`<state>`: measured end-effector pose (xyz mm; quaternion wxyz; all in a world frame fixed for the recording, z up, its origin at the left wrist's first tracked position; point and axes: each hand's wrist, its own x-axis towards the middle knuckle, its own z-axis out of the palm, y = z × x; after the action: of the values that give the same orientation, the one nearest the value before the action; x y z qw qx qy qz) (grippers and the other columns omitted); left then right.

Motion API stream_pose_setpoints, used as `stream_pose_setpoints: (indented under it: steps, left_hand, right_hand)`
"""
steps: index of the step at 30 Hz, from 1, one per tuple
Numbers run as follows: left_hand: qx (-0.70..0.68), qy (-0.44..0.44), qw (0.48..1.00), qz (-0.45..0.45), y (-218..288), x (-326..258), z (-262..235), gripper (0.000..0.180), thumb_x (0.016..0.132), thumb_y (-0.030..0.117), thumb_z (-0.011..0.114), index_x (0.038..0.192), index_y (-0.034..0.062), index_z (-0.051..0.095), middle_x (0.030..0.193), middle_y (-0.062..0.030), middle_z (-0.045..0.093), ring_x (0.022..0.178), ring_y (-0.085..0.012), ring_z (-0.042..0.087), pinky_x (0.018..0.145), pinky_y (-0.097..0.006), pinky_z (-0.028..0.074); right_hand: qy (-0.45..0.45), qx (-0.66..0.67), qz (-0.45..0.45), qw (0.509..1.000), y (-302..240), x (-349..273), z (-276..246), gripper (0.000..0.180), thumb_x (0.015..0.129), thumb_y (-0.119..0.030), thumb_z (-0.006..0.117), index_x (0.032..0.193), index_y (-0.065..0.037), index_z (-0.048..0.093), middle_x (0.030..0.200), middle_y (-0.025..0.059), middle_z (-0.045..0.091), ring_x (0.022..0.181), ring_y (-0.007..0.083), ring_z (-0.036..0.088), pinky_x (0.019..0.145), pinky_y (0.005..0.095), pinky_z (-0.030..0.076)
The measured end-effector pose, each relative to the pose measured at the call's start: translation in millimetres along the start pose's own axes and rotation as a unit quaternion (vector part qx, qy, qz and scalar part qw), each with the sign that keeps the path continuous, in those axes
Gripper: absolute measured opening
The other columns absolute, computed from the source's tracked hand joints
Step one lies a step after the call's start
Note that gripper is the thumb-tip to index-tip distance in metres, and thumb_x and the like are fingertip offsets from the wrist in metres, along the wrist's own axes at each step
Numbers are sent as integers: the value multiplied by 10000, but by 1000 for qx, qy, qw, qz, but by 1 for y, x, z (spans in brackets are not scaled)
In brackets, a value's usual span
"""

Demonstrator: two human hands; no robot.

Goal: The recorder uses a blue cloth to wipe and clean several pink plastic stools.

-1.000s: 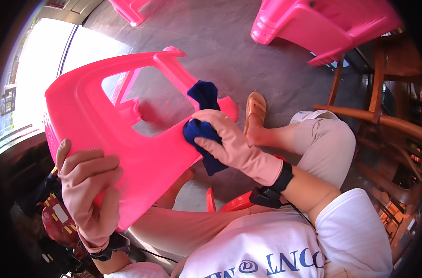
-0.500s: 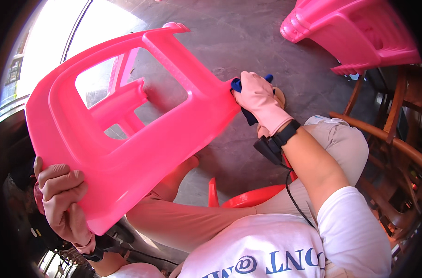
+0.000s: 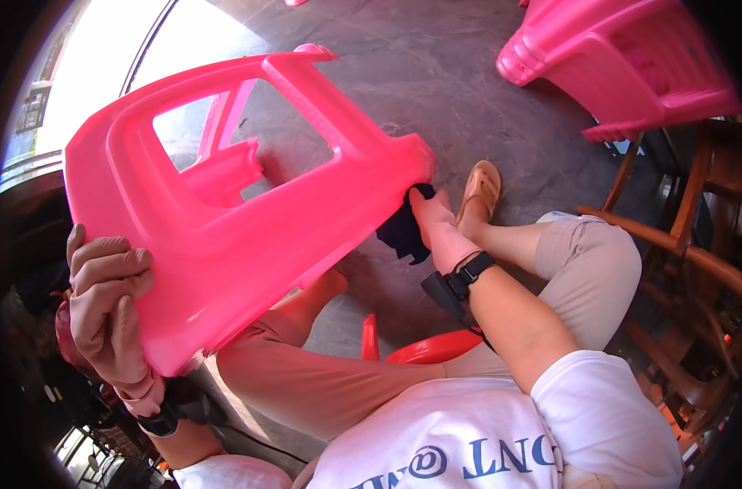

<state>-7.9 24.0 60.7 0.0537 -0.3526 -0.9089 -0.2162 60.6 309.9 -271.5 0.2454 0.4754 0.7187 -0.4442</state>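
Observation:
A bright pink plastic stool is held tilted over my lap, a large cutout in its side facing me. My left hand, in a pink rubber glove, grips the edge of the stool at its lower left, fingers curled over the near face. On the opposite end my right hand, gloved the same way, is closed on a dark blue cloth. The cloth lies against the stool's underside edge, just below a leg end. The right fingertips are partly hidden behind the cloth and the stool.
Several more pink stools are stacked at the upper right. Wooden chair frames stand along the right side. A red plastic seat shows below me. My sandalled foot rests on the grey floor; a bright glass doorway is at upper left.
My right hand and the cloth have moved down and toward me, from the leg end to the underside edge. The stool has shifted slightly right, its near edge raised a little.

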Motion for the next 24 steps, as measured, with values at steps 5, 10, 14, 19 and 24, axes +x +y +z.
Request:
stream_pose_setpoints:
  steps: [5, 10, 14, 19, 24]
  left_hand:
    - [-14, -5, 1000, 16, 1, 7, -2, 151, 849, 131, 596, 789, 7, 659, 930, -121, 716, 999, -280, 626, 1165, -540, 282]
    - [18, 6, 1000, 0, 6, 6, -9, 113, 819, 103, 619, 791, 8, 675, 929, -120, 724, 1002, -275, 634, 1159, -530, 293]
    - [7, 28, 1000, -7, 11, 23, 8, 88, 776, 65, 635, 780, 10, 703, 890, -100, 734, 967, -258, 658, 1142, -494, 325]
    - [5, 22, 999, -33, 20, 24, 6, 86, 738, 11, 656, 770, 44, 728, 878, -58, 741, 950, -240, 678, 1127, -492, 348]
    - [-19, 31, 999, -16, 20, 5, -5, 81, 721, 17, 677, 741, 78, 726, 869, -42, 745, 929, -234, 688, 1116, -492, 351]
  right_hand:
    - [-109, 64, 63, 990, 24, 36, -19, 657, 903, -474, 626, 1375, -36, 500, 1375, 229, 562, 1262, 437, 556, 1040, 447, 467]
    - [-128, -47, 9, 991, -31, -18, -19, 718, 881, -468, 663, 1408, -19, 472, 1401, 248, 544, 1307, 434, 516, 1066, 449, 448]
    - [-85, -25, -119, 989, -34, -56, -21, 719, 892, -449, 687, 1426, -29, 453, 1334, 244, 601, 1241, 391, 586, 1008, 449, 472]
    - [-325, -7, -259, 909, -73, -132, -81, 527, 878, -348, 745, 1228, -6, 550, 1060, 161, 674, 994, 241, 659, 889, 366, 502]
    - [-223, 219, -344, 886, -94, -158, -117, 379, 903, -297, 769, 1084, -28, 574, 896, 35, 591, 868, 86, 560, 786, 272, 475]
